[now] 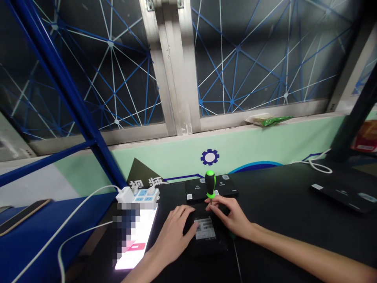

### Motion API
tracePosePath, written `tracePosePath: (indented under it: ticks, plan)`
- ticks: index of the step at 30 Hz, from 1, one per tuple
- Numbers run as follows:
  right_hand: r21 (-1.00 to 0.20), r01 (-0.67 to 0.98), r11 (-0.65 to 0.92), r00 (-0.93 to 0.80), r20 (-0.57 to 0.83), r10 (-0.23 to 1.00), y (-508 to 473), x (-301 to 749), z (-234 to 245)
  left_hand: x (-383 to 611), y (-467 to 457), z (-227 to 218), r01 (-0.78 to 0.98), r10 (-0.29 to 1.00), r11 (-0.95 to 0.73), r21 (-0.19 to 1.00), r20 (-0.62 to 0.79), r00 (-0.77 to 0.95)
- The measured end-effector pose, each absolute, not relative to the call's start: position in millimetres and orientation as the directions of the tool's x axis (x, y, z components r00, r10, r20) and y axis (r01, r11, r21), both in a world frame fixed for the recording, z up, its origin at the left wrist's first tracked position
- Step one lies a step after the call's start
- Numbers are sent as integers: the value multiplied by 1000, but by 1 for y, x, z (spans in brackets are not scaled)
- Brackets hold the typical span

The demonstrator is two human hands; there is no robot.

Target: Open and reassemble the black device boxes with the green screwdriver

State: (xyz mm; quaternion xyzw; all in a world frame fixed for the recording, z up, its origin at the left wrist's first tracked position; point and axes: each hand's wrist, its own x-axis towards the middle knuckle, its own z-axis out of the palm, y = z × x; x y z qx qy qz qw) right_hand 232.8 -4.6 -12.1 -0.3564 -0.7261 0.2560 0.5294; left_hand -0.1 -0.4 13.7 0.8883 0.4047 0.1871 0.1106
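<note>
My right hand (231, 214) pinches the lower part of an upright screwdriver (210, 184) with a black and bright green handle. The screwdriver points down at the far end of a flat black device (206, 245) with a white label (205, 228). Its tip is hidden by my fingers. On the device's left side lies my left hand (175, 232), fingers stretched out along the far corner and thumb at the label's edge. A thin rod with a dark green end (233, 236) lies right of the device, partly under my right hand.
Behind the device lie flat black boxes (196, 188); another black box (343, 196) is at the right. A lit phone or tablet screen (138, 239) lies left, below a power strip (145, 195) with white cables. A blue frame (70, 86) stands left. A green packet (269, 120) rests on the sill.
</note>
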Motion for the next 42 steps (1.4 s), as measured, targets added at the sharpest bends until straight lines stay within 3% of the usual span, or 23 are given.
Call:
tracePosePath:
  ticks: [15,18,21,24,28,33,42]
  plan:
    - [-753,223,619,-46,626,779,-1,236,-20,2,0,14,710,782,-623,329,232,579]
    - [-759,216,615,7,631,776,-2,237,-19,3,1,19,774,807,-585,243,266,527]
    - [-773,189,606,12,618,786,-1,238,-17,2,3,25,843,823,-532,83,285,491]
    - [-793,165,587,3,596,803,0,238,-16,1,5,29,890,869,-456,15,222,441]
    - [-810,152,566,-6,572,820,1,238,-16,0,4,25,916,914,-399,45,97,394]
    - [-822,135,554,-16,557,830,4,237,-18,-1,3,19,896,900,-427,119,154,408]
    - [-813,137,566,-22,569,822,7,236,-19,2,2,16,856,888,-460,238,89,452]
